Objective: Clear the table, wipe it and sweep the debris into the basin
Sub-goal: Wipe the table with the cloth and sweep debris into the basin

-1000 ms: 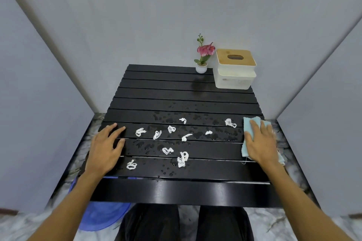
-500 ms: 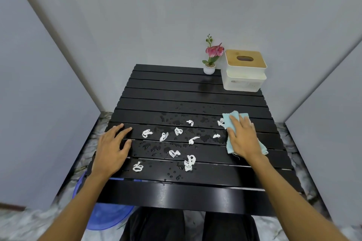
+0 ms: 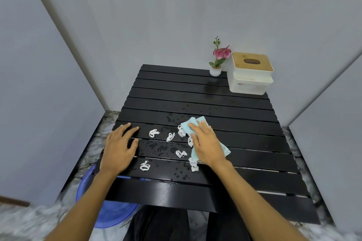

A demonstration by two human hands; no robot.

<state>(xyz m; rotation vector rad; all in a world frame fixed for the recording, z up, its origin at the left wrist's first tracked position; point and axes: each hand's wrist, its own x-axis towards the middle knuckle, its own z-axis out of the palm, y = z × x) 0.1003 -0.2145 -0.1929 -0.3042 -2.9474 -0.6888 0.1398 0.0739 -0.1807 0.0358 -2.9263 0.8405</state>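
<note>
Grey walls close in on three sides of the black slatted tabletop (image 3: 195, 101), its far and right slats bare. A blue basin (image 3: 109, 215) sits below the near left corner. The right hand (image 3: 207, 145) presses flat on a light blue cloth (image 3: 191, 125), touching white paper scraps (image 3: 181, 153); the left hand (image 3: 117, 148) lies open, empty, near the left edge.

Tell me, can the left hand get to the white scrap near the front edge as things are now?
Probably yes. The left hand lies flat on the table, the scrap is just beside its wrist, and nothing stands between them.
</note>
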